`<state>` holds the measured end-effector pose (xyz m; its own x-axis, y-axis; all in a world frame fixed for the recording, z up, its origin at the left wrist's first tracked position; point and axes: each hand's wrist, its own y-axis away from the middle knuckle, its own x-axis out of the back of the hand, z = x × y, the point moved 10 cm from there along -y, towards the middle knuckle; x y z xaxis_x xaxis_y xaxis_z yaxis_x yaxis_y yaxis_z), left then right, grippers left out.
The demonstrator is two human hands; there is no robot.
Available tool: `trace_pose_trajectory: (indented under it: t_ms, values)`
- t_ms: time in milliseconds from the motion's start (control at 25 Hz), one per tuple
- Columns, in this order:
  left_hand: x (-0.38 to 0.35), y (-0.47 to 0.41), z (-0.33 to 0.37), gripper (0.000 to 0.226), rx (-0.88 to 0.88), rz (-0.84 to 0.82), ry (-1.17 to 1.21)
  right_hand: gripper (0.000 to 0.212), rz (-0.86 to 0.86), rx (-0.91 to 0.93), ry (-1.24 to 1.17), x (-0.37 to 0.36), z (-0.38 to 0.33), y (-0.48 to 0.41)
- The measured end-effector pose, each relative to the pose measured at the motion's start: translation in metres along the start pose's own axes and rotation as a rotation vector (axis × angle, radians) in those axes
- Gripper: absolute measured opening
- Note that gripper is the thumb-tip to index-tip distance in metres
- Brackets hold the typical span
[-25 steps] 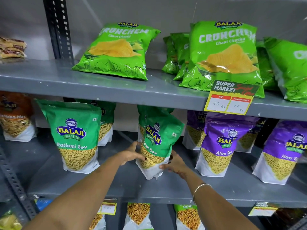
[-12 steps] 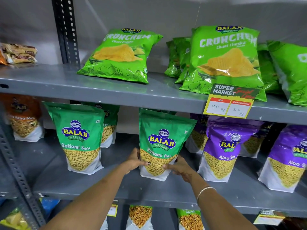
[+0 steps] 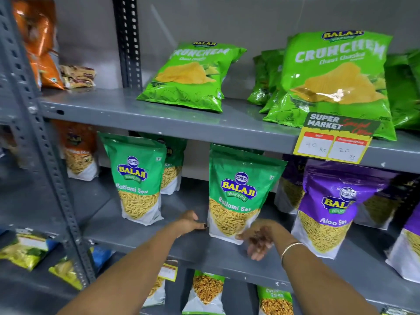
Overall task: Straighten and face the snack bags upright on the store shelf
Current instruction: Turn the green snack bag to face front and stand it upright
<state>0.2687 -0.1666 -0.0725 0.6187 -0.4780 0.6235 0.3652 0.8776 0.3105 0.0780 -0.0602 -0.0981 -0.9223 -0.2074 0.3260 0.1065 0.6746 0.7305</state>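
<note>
A green Ratlami Sev bag [image 3: 237,192] stands upright and faces front on the middle shelf [image 3: 145,235]. My left hand [image 3: 188,223] rests on the shelf with its fingertips against the bag's lower left edge, the thumb off the bag. Just off the bag's lower right corner, my right hand [image 3: 259,241] is blurred, with fingers spread and nothing in them. A second Ratlami Sev bag [image 3: 138,178] stands upright to the left. A purple Aloo Sev bag [image 3: 329,208] stands to the right and leans slightly.
On the top shelf, Crunchem chip bags [image 3: 193,76] [image 3: 334,80] lean back. A yellow price tag [image 3: 334,142] hangs from that shelf's edge. A grey perforated post [image 3: 43,133] runs down the left. More bags stand behind and on the shelf below [image 3: 205,292].
The green bag was turned from twisted to front-facing and set down on the shelf. My right hand has let go and pulled back; the left has loosened to a fingertip touch. The view shifted left.
</note>
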Motion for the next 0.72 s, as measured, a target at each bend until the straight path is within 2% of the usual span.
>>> trace_pose_trajectory:
  t_ms: [120,240,320,440,560,720]
  values:
    - [0.064,0.016,-0.052,0.047,0.199,0.119,-0.099,0.023,-0.108,-0.066,0.147,-0.034,-0.027,-0.009]
    - [0.134,0.017,-0.110,0.054,0.305,0.257,-0.022,0.022,-0.022,0.049,0.111,-0.082,-0.088,-0.019]
    - [0.173,0.014,-0.130,0.058,0.258,0.306,-0.022,0.022,0.093,0.156,0.141,-0.119,-0.136,-0.024]
    - [0.197,-0.003,-0.140,0.064,0.097,0.254,0.152,0.071,0.227,0.367,-0.006,-0.159,-0.199,-0.037]
    - [0.198,-0.031,-0.150,0.065,-0.023,0.113,0.198,0.057,0.253,0.586,-0.305,-0.179,-0.232,-0.054]
    - [0.187,-0.027,-0.164,0.038,-0.044,0.104,0.198,0.061,0.369,0.600,-0.436,-0.186,-0.223,-0.038]
